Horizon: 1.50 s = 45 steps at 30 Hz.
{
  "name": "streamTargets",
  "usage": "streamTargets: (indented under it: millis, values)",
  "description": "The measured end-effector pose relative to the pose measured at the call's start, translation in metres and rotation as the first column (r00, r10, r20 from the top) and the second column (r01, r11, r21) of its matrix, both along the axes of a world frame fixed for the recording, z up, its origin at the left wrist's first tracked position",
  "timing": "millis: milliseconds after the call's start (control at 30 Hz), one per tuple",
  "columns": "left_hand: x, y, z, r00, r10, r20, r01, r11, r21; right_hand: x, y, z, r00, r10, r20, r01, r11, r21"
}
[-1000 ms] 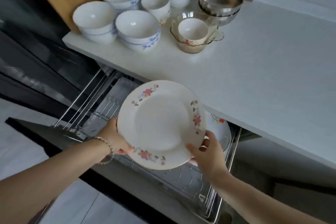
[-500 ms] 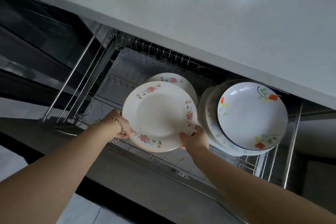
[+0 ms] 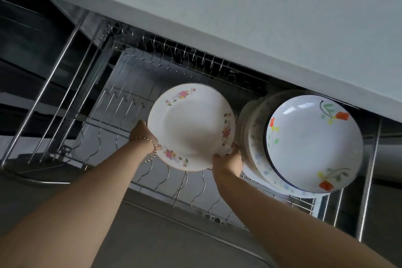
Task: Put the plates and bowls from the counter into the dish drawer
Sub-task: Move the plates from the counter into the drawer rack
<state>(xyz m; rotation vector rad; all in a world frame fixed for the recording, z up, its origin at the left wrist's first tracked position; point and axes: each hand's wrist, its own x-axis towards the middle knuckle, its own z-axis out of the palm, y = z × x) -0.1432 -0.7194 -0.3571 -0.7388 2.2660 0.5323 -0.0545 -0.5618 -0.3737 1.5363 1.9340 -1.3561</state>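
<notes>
A white plate with pink flowers on its rim is held tilted over the wire rack of the open dish drawer. My left hand grips its left edge, a thin bracelet on the wrist. At the plate's lower right edge, my right hand holds the rim with curled fingers. Just to the right, a row of plates stands in the rack, fronted by a white plate with orange flowers. Any plate behind the held one is hidden.
The white counter overhangs the back of the drawer. Wire prongs rise along the rack's front and rear. Steel rails frame the drawer's right side, and a dark cabinet front lies to the left.
The plate has gone down from counter height into the drawer, close beside the standing plates. My view has dropped, so the bowls on the counter have left the frame.
</notes>
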Motion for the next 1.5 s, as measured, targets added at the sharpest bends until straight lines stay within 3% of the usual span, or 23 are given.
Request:
streamTargets:
  millis: [233, 400, 600, 733, 833, 967, 1100, 1300, 1500]
  values:
    - [0.005, 0.008, -0.004, 0.997, 0.009, -0.079, -0.009, 1.0, 0.004, -0.005, 0.0, 0.0, 0.996, 0.073, 0.058, -0.078, 0.994, 0.078]
    - [0.018, 0.005, -0.003, 0.984, 0.023, -0.179, -0.009, 0.997, 0.08, -0.006, -0.001, 0.007, 0.997, 0.065, 0.044, -0.067, 0.997, 0.04]
    - [0.021, 0.002, 0.015, 0.999, 0.042, -0.008, -0.04, 0.988, 0.15, 0.006, 0.014, 0.03, 0.976, 0.19, 0.105, -0.174, 0.975, -0.138]
    - [0.027, 0.023, 0.067, 0.985, -0.172, -0.001, 0.172, 0.98, 0.102, 0.023, 0.03, 0.068, 0.945, 0.308, 0.112, -0.253, 0.902, -0.349]
    - [0.039, 0.061, 0.12, 0.942, -0.334, -0.045, 0.336, 0.923, 0.185, 0.033, 0.063, 0.108, 0.936, 0.345, 0.068, -0.299, 0.883, -0.363]
    - [0.049, 0.139, 0.194, 0.905, -0.403, -0.136, 0.425, 0.864, 0.269, 0.037, 0.135, 0.178, 0.875, 0.483, 0.016, -0.447, 0.822, -0.353]
    - [0.052, 0.235, 0.256, 0.833, -0.513, -0.209, 0.553, 0.781, 0.29, 0.04, 0.231, 0.255, 0.789, 0.614, -0.015, -0.602, 0.769, -0.213]
    - [0.064, 0.405, 0.305, 0.771, -0.574, -0.275, 0.637, 0.699, 0.326, 0.067, 0.411, 0.325, 0.882, 0.462, -0.093, -0.47, 0.875, -0.117]
    - [0.074, 0.579, 0.312, 0.781, -0.57, -0.255, 0.624, 0.696, 0.355, 0.076, 0.601, 0.341, 0.927, 0.368, -0.072, -0.369, 0.929, -0.001]
